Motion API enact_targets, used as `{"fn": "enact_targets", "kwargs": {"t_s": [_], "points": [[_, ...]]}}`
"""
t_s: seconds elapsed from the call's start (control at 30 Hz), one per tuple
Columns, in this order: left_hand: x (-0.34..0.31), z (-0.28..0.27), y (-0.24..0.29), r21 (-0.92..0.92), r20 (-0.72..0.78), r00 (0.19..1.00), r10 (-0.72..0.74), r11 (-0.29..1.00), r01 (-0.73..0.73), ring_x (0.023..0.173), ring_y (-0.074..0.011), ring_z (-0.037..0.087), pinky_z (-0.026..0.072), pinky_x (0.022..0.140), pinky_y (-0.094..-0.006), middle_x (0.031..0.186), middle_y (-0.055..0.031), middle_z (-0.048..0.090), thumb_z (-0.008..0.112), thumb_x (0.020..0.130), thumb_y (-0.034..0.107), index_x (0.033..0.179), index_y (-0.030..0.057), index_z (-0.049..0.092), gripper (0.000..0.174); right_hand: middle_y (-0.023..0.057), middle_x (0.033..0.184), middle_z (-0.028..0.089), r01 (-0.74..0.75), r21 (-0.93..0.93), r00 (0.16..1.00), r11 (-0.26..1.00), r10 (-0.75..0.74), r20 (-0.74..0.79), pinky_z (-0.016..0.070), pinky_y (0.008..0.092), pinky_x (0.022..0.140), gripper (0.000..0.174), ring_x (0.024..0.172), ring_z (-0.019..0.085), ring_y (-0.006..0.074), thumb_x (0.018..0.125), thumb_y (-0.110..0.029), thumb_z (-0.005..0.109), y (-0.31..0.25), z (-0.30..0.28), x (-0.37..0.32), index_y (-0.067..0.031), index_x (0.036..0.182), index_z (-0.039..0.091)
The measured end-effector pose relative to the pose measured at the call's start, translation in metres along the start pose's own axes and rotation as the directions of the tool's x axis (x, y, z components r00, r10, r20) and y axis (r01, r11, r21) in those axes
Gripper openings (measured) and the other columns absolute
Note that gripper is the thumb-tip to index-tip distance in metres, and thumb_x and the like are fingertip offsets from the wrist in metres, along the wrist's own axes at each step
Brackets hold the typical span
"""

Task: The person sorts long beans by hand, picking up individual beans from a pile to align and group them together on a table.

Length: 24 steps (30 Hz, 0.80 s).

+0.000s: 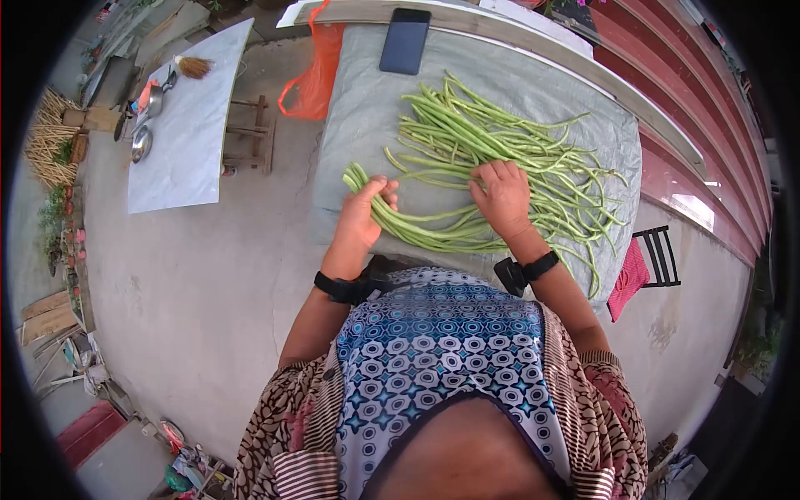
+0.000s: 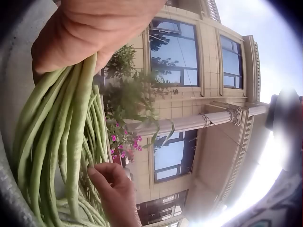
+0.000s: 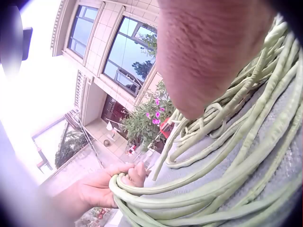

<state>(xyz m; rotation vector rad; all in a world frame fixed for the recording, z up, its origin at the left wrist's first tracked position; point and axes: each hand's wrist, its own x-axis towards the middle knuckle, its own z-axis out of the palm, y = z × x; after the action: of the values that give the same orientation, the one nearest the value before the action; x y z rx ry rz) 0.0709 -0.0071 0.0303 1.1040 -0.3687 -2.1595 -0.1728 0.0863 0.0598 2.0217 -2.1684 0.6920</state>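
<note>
A pile of long green beans point(image 1: 467, 125) is spread over the table. My left hand point(image 1: 364, 212) grips a bunch of long beans point(image 1: 417, 229) near one end, the ends poking out past the fist; the bunch curves right along the table's near side. Seen from the left wrist, the bunch hangs in thick strands below the left hand point(image 2: 90, 33). My right hand point(image 1: 502, 196) is over the middle of the pile, fingers bent down and pinching among the beans. Its fingertips are largely hidden in the head view; in the left wrist view the thumb and forefinger meet at the strands.
The table point(image 1: 350, 108) has a grey-green plastic cover. A phone point(image 1: 406, 42) lies at its far edge, beside an orange plastic bag point(image 1: 315, 75). A second table point(image 1: 192, 167) at left holds metal bowls and a small brush point(image 1: 193, 67). A chair point(image 1: 658, 257) with pink cloth stands right.
</note>
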Motion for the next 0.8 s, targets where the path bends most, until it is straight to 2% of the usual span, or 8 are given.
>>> {"fn": "enact_targets", "kwargs": {"t_s": [0.1, 0.2, 0.3, 0.37, 0.47, 0.6, 0.7, 0.8], "points": [[-0.015, 0.008, -0.001, 0.057, -0.002, 0.999, 0.047, 0.997, -0.047, 0.080, -0.0187, 0.062, 0.0486, 0.067, -0.0306, 0.106, -0.0140, 0.067, 0.064, 0.089, 0.015, 0.101, 0.0064, 0.060, 0.015, 0.0029, 0.082, 0.060, -0.023, 0.166, 0.999, 0.986, 0.027, -0.018, 0.0463, 0.0382, 0.071, 0.014, 0.081, 0.058, 0.0252, 0.073, -0.014, 0.072, -0.003, -0.017, 0.004, -0.0125, 0.085, 0.064], [-0.017, 0.015, -0.001, 0.074, 0.008, 0.997, 0.080, 0.994, -0.080, 0.088, -0.0189, 0.062, 0.0486, 0.069, -0.0291, 0.115, -0.0158, 0.065, 0.063, 0.091, 0.018, 0.106, 0.0054, 0.059, 0.021, 0.0043, 0.082, 0.061, -0.162, 0.370, 0.986, 0.915, 0.138, 0.092, 0.0494, 0.0374, 0.065, 0.014, 0.076, 0.061, 0.0260, 0.075, -0.015, 0.072, -0.016, -0.024, 0.000, -0.0118, 0.086, 0.064], [-0.013, 0.015, 0.006, 0.040, 0.032, 0.995, 0.092, 0.995, -0.093, 0.091, -0.0177, 0.061, 0.0487, 0.071, -0.0283, 0.120, -0.0152, 0.062, 0.063, 0.092, 0.021, 0.112, 0.0049, 0.058, 0.027, 0.0049, 0.083, 0.062, -0.002, 0.439, 0.990, 0.898, -0.062, 0.131, 0.0514, 0.0357, 0.063, 0.014, 0.075, 0.063, 0.0246, 0.076, -0.015, 0.071, -0.022, -0.009, -0.004, -0.0108, 0.086, 0.064], [-0.011, 0.012, 0.006, -0.005, 0.093, 0.987, 0.133, 0.991, -0.133, 0.091, -0.0170, 0.061, 0.0489, 0.072, -0.0283, 0.123, -0.0147, 0.061, 0.063, 0.092, 0.023, 0.116, 0.0049, 0.058, 0.030, 0.0050, 0.084, 0.063, -0.084, 0.490, 0.965, 0.868, -0.052, 0.256, 0.0516, 0.0358, 0.064, 0.014, 0.075, 0.064, 0.0244, 0.076, -0.015, 0.071, -0.024, -0.009, -0.010, -0.0099, 0.086, 0.064], [-0.010, 0.010, 0.009, 0.012, 0.115, 0.983, 0.146, 0.989, -0.149, 0.092, -0.0166, 0.061, 0.0492, 0.073, -0.0288, 0.112, -0.0110, 0.065, 0.062, 0.093, 0.023, 0.116, 0.0050, 0.058, 0.029, 0.0056, 0.085, 0.063, -0.141, 0.540, 0.934, 0.830, -0.069, 0.350, 0.0519, 0.0356, 0.064, 0.014, 0.075, 0.065, 0.0238, 0.078, -0.016, 0.071, -0.026, -0.006, -0.010, -0.0090, 0.088, 0.064], [-0.014, 0.012, 0.006, 0.029, 0.064, 0.991, 0.119, 0.992, -0.121, 0.082, -0.0184, 0.061, 0.0507, 0.070, -0.0329, 0.094, -0.0079, 0.064, 0.065, 0.091, 0.021, 0.109, 0.0039, 0.057, 0.026, 0.0071, 0.089, 0.063, -0.271, 0.616, 0.856, 0.740, -0.108, 0.506, 0.0514, 0.0370, 0.069, 0.015, 0.081, 0.064, 0.0261, 0.080, -0.018, 0.070, -0.023, -0.009, -0.013, -0.0092, 0.091, 0.065], [-0.014, 0.013, 0.007, -0.005, -0.006, 0.998, 0.067, 0.998, -0.067, 0.075, -0.0185, 0.061, 0.0526, 0.071, -0.0364, 0.085, -0.0050, 0.061, 0.066, 0.090, 0.019, 0.101, 0.0060, 0.058, 0.019, 0.0079, 0.091, 0.062, 0.044, 0.391, 0.981, 0.919, -0.114, 0.159, 0.0496, 0.0385, 0.074, 0.016, 0.088, 0.060, 0.0274, 0.079, -0.017, 0.070, -0.018, 0.003, -0.005, -0.0108, 0.092, 0.066], [-0.021, 0.021, 0.010, -0.017, -0.049, 0.998, 0.027, 0.999, -0.028, 0.071, -0.0186, 0.060, 0.0528, 0.072, -0.0378, 0.080, -0.0033, 0.059, 0.066, 0.090, 0.019, 0.094, 0.0088, 0.059, 0.013, 0.0080, 0.093, 0.060, -0.007, 0.037, 0.990, 0.999, 0.002, 0.138, 0.0477, 0.0393, 0.076, 0.017, 0.091, 0.057, 0.0280, 0.077, -0.016, 0.069, -0.004, 0.011, -0.001, -0.0121, 0.093, 0.067]]}}
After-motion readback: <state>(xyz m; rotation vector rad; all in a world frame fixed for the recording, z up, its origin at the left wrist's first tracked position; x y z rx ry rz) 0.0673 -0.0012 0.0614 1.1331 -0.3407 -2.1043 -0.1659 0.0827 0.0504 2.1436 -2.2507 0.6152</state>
